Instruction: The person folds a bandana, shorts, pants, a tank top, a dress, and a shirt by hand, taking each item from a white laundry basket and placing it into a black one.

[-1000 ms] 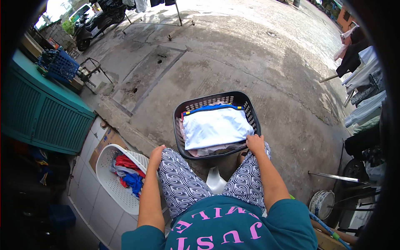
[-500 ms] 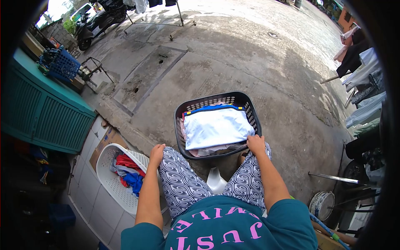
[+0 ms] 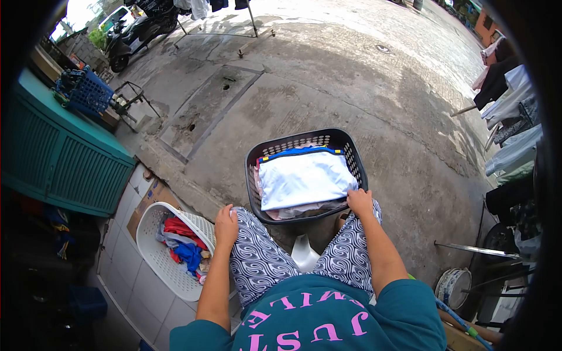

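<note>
In front of my knees stands a dark grey laundry basket (image 3: 253, 175) with perforated sides. On top of its folded clothes lies a white garment (image 3: 307, 181) with a dark, yellow-marked band; blue and pink cloth shows beneath. My right hand (image 3: 360, 202) is closed at the basket's near right corner, against my right knee, its fingertips by the white garment. My left hand (image 3: 226, 224) sits beside my left knee, fingers loosely curled, with nothing visible in them. Left of it, a white laundry basket (image 3: 153, 248) leans on its side, with crumpled red, blue and grey clothes (image 3: 188, 253) inside.
A teal louvred cabinet (image 3: 76, 158) stands at the left, a blue basket (image 3: 91, 90) on it. Clothes hang on racks (image 3: 515, 131) along the right side. A metal bar (image 3: 477, 250) and a bucket (image 3: 452, 286) are at lower right. A motorcycle (image 3: 137, 35) is parked far left.
My left hand has shifted slightly to the right and down beside my left knee, uncovering more clothes in the white basket. My right hand and the dark basket look unmoved.
</note>
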The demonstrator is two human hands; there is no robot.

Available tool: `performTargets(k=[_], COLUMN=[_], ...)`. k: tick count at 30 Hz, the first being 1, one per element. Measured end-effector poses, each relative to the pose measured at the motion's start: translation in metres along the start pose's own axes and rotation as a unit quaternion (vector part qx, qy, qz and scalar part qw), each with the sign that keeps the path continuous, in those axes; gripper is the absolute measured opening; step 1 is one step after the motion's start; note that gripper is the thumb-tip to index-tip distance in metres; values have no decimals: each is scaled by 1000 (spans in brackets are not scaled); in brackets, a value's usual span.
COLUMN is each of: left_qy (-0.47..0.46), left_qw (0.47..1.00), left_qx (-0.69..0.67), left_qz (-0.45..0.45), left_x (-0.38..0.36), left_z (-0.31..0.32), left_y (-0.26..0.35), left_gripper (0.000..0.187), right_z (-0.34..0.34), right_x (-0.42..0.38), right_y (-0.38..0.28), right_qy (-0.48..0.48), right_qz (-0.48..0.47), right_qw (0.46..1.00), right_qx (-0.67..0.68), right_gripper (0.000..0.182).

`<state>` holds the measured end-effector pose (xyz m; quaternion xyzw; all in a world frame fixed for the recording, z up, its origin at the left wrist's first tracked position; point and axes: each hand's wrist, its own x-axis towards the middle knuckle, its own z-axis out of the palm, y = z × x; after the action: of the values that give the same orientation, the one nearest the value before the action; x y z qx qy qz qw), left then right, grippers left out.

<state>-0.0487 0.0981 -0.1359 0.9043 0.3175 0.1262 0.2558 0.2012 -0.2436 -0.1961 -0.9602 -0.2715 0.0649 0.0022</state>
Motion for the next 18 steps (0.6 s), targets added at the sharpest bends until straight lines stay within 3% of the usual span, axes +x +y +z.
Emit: performTargets(k=[4, 9, 18], left_qy=[4, 13, -1], left_qw=[998, 987, 993], left_qx=[66, 132, 83], left_qz=[6, 92, 80], left_x=[-10, -8, -5], left_z=[-1, -1, -3], left_y=[16, 19, 22], left_gripper=[34, 33, 29], right_z=[-1, 0, 1], right_x=[-1, 0, 0], right_y=[0, -1, 0], right_qy=[4, -3, -7], right_qz=[-7, -3, -1], right_qw=[1000, 1000, 1000], right_qx=[8, 15, 22], right_gripper=[15, 14, 14])
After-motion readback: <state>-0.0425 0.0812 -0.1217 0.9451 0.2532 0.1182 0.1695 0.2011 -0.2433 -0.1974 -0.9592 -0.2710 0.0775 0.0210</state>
